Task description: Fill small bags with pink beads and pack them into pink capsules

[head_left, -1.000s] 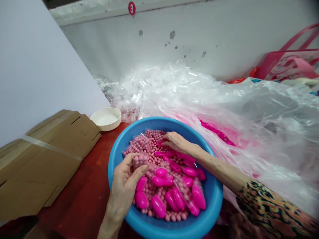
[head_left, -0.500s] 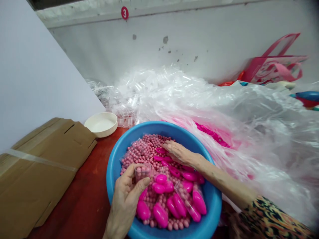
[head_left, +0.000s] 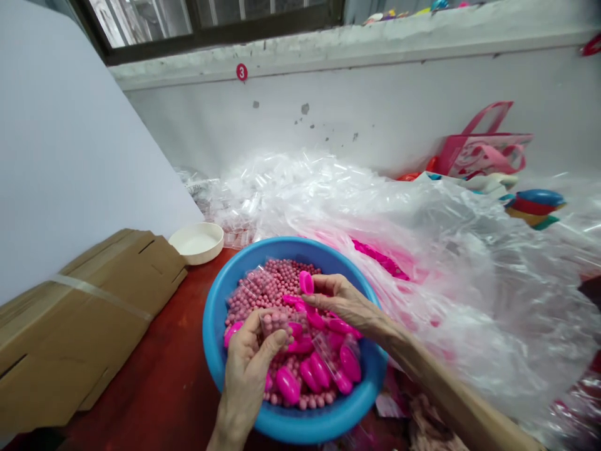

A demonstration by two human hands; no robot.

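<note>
A blue plastic basin (head_left: 220, 326) sits on the red table, filled with small pink beads (head_left: 263, 285), bright pink oval shells (head_left: 287, 383) and small clear bags of beads. My left hand (head_left: 248, 369) is closed on a small clear bag of pink beads (head_left: 275, 322), pinched between thumb and fingers over the basin's near left side. My right hand (head_left: 345, 300) reaches over the middle of the basin, fingers curled on a bright pink oval shell (head_left: 306, 282) lifted just above the beads.
A flattened cardboard box (head_left: 79, 313) lies at the left. A white shallow bowl (head_left: 197, 241) stands behind the basin. A heap of clear plastic bags (head_left: 375, 207) covers the back and right. A pink tote bag (head_left: 479, 150) and stacked coloured dishes (head_left: 535, 207) sit far right.
My right hand has picked a pink shell out of the basin and raised it. My left hand keeps hold of the bead bag. The camera has tilted up, showing a window.
</note>
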